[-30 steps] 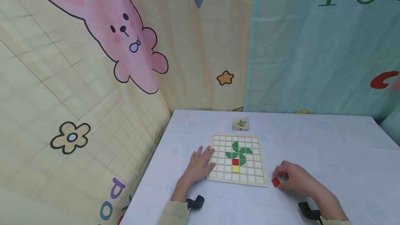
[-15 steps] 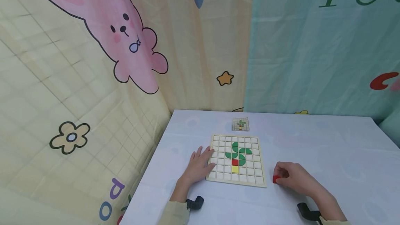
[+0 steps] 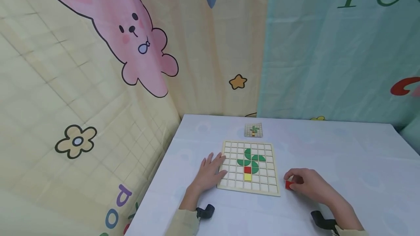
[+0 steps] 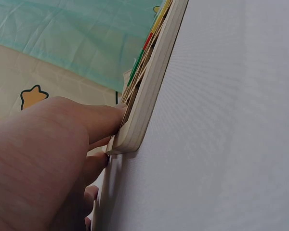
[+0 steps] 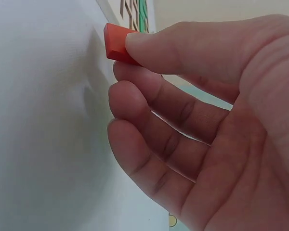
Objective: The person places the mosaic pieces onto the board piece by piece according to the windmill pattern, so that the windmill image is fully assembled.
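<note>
A square wooden grid board [image 3: 233,185] lies on the table, with several green rounded pieces [image 3: 255,167], a red square tile [image 3: 247,169] and a yellow square tile [image 3: 247,177] set in its cells. My left hand [image 3: 207,172] rests at the board's left edge, fingers spread; the left wrist view shows the thumb [image 4: 103,120] touching the frame near a corner. To the right of the board, my right hand [image 3: 308,184] pinches a loose red square tile [image 5: 119,42] between thumb and fingers. The other fingers curve loosely below it.
Behind the board lies a small pattern card [image 3: 253,130] printed with a similar green, red and yellow figure. The white-covered table [image 3: 344,148] reaches back to printed curtains [image 3: 213,46]. Each wrist wears a black camera mount [image 3: 206,212].
The red tile has turned within my right fingers and shifted slightly. My left hand and the board stay in place, while the head view has moved a little.
</note>
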The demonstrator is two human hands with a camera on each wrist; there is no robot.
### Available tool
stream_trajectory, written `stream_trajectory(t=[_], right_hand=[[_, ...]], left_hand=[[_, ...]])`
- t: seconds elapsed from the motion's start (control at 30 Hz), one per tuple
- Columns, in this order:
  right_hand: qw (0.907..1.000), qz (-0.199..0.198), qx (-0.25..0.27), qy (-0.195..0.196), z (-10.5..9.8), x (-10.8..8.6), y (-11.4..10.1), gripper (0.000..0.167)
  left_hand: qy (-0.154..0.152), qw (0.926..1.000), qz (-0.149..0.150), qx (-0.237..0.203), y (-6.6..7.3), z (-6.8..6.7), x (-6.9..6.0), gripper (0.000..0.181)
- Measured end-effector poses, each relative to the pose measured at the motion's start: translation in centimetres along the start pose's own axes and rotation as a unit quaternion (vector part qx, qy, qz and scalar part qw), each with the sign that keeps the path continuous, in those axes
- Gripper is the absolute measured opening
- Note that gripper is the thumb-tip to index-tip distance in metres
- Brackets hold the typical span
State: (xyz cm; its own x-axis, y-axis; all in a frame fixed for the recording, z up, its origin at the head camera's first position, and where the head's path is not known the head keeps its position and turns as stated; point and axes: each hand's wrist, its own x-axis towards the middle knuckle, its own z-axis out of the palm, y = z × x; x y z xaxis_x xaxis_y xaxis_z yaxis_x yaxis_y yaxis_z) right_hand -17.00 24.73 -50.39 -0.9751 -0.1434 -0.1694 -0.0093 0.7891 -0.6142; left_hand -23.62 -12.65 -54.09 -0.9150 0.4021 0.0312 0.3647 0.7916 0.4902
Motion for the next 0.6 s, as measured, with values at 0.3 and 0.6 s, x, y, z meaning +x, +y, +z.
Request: stream_trajectory(t=[0.3, 0.6], right_hand=[[0.9998, -0.018, 0.001, -0.001, 0.4, 0.3, -1.1, 0.020], [0.9993, -0.036, 0.013, 0.002, 1.0, 0.7, -2.3, 0.019]], left_hand=[[-0.002, 1.0000, 0.002, -0.007, -0.2, 0.1, -0.2, 0.061], [0.001, 1.0000, 0.001, 0.001, -0.4, 0.3, 0.0, 0.062]])
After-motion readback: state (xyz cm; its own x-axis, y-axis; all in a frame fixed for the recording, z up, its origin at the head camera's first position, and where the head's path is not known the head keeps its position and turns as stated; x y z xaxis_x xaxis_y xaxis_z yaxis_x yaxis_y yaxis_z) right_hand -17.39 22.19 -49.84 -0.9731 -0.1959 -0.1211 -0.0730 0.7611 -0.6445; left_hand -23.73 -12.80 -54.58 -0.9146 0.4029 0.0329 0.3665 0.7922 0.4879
